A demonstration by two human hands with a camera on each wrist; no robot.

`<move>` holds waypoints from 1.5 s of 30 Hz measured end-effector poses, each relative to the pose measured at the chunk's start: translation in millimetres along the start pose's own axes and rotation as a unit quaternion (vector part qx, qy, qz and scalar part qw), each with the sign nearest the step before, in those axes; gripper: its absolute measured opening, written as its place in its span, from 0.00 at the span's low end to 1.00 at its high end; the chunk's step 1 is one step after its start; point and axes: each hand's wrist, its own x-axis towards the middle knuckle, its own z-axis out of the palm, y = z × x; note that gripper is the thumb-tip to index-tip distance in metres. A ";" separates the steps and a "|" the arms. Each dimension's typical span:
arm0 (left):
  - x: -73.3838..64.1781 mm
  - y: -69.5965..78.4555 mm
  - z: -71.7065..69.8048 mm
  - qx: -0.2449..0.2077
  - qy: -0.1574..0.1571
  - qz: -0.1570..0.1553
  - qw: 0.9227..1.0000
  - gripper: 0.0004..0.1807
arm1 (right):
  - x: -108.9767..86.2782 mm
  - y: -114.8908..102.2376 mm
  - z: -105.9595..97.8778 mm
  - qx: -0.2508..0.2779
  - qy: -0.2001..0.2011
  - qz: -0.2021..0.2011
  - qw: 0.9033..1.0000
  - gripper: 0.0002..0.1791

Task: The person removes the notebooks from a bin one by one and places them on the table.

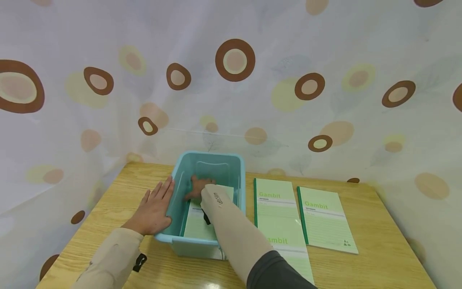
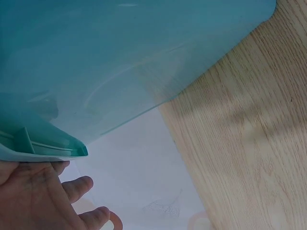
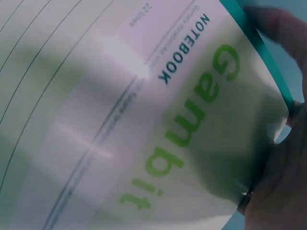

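A light-blue plastic bin [image 1: 195, 248] stands on the table, with a pale green Gambit notebook [image 1: 197, 225] lying inside it. My right hand [image 1: 199, 187] reaches into the bin and holds the notebook near its top end. In the right wrist view, the thumb is at the dark green spine and the other fingers of the hand [image 3: 278, 187] are at the top edge; some fingertips are hidden. My left hand [image 1: 151, 212] rests against the bin's left rim, fingers extended. The left wrist view shows that hand [image 2: 38, 201] touching the rim from outside.
Right of the bin lie two overlapping Gambit notebooks, the far one [image 1: 274, 192] and the near one [image 1: 292, 257], partly behind my right arm. Another notebook [image 1: 326, 216] lies farther right. A patterned curtain [image 1: 274, 132] hangs behind the wooden table [image 1: 382, 241].
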 end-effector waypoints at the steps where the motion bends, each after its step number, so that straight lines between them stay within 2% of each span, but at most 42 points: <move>1: 0.3 0.2 0.3 0.000 0.001 0.001 1.000 0.47 | -1.1 -0.4 -1.6 -0.004 0.002 0.001 1.000 0.40; 12: 1.5 0.0 1.0 -0.001 0.000 0.009 1.000 0.48 | -10.5 -10.7 -20.0 -0.029 0.046 0.001 0.999 0.40; 22: 3.1 0.5 1.3 -0.001 -0.007 0.009 1.000 0.48 | -30.3 -13.9 -47.5 -0.056 0.082 -0.009 0.995 0.43; 27: 1.7 -1.1 1.7 0.004 -0.010 0.006 1.000 0.47 | -45.0 -20.7 -66.9 -0.070 0.122 -0.025 0.990 0.42; 31: 1.1 0.8 -0.2 0.001 -0.011 0.006 1.000 0.47 | -62.4 -25.7 -91.1 -0.089 0.171 -0.040 0.980 0.36; 34: 1.0 2.1 -0.8 -0.001 -0.013 0.004 1.000 0.47 | -79.2 -27.1 -111.4 -0.081 0.196 -0.048 0.976 0.27; 37: 1.3 2.2 -0.2 -0.003 -0.009 0.001 1.000 0.47 | -95.1 -26.0 -130.2 -0.052 0.210 -0.052 0.975 0.24; 42: 2.3 2.4 1.4 -0.010 -0.005 -0.008 1.000 0.48 | -116.6 -19.7 -155.6 0.008 0.219 -0.050 0.975 0.28; 45: 2.5 2.7 2.0 -0.017 -0.008 -0.011 1.000 0.49 | -129.6 -13.1 -169.0 0.038 0.230 -0.053 0.971 0.29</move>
